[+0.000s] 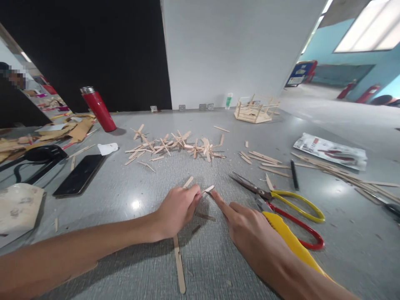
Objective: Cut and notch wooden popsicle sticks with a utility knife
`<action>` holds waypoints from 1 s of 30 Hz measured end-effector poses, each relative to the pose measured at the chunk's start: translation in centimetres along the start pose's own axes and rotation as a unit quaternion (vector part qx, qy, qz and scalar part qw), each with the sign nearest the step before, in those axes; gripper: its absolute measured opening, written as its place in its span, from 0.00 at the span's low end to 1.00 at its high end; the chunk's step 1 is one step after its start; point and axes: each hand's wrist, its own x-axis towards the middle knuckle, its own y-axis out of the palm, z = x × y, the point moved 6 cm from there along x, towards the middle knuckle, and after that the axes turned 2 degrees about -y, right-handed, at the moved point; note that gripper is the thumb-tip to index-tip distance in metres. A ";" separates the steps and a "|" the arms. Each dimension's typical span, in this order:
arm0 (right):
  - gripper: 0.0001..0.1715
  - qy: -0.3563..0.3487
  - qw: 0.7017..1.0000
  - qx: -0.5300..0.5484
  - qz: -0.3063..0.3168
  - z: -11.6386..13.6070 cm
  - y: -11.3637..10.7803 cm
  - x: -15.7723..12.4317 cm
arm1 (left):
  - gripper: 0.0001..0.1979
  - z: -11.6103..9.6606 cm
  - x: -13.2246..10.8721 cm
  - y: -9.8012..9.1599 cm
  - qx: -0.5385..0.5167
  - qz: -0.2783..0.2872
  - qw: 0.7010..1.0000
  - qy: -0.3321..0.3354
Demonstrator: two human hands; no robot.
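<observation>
My left hand (pixel 178 210) is closed in a pinch on a small wooden craft stick (pixel 210 188), whose pale end sticks out to the right. My right hand (pixel 246 225) wraps round a yellow-handled utility knife (pixel 292 243), index finger stretched forward; the tip of its thin dark blade meets the stick near that fingertip. Most of the blade is hidden. Beneath my left hand lies a longer craft stick (pixel 179 268), showing at both ends. Small wood scraps (pixel 205 216) lie between the hands. Scissors (pixel 265 195) with one yellow and one red handle rest beside my right hand.
Several cut sticks (pixel 179 141) form a heap ahead. Behind stand a red flask (pixel 99 110), a small bottle (pixel 229 101) and a stick-built frame (pixel 256 112). A phone (pixel 79 175) lies left. Loose sticks (pixel 265 157), a black pen (pixel 294 175) and a packet (pixel 331 151) lie right.
</observation>
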 end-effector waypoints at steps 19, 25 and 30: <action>0.29 -0.014 0.988 0.143 -0.048 -0.4 -2.9 0.8 | 0.18 0.1 0.4 0.1 0.019 -0.004 0.999 -0.037; 0.30 -0.021 0.989 0.129 -0.066 -1.3 -2.4 -1.1 | 0.18 0.1 0.3 0.0 0.018 -0.006 0.999 -0.046; 0.26 -0.022 0.984 0.143 -0.100 -0.2 -2.9 -0.8 | 0.21 0.1 0.4 0.3 0.015 0.002 0.999 -0.032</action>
